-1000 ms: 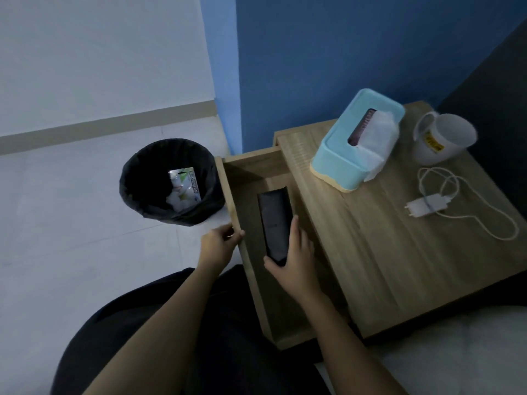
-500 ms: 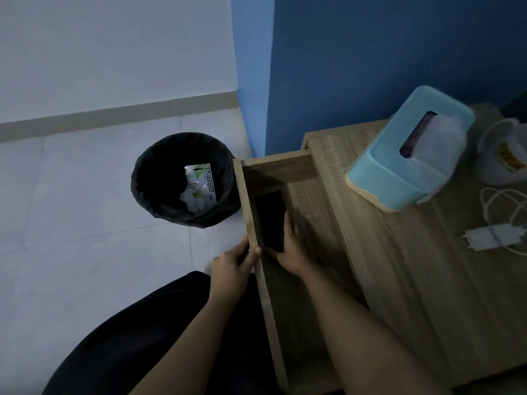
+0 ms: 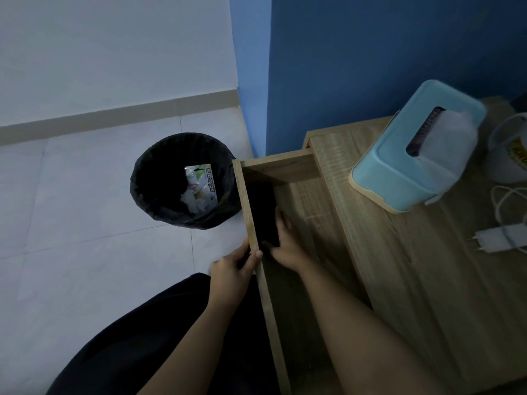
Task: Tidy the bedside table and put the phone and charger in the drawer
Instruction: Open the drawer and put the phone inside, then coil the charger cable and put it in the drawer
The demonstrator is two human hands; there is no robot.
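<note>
The wooden drawer [image 3: 285, 169] of the bedside table [image 3: 399, 266] stands pulled open. A black phone [image 3: 263, 212] lies inside it, against the drawer's front panel. My right hand [image 3: 285, 243] is down in the drawer with its fingers on the phone's near end and right edge. My left hand [image 3: 233, 272] grips the top edge of the drawer's front panel, thumb on the inside. The white charger [image 3: 496, 238] with its coiled cable lies on the tabletop at the far right, partly cut off by the frame.
A light blue tissue box [image 3: 410, 155] sits on the tabletop near the blue wall. A white cup [image 3: 507, 161] stands at the right edge. On the floor to the left of the drawer is a black bin [image 3: 159, 189] with packaging inside.
The phone has gone from the middle of the drawer to its front panel side, with my right hand following it. The view has shifted left, pushing the charger to the frame's edge.
</note>
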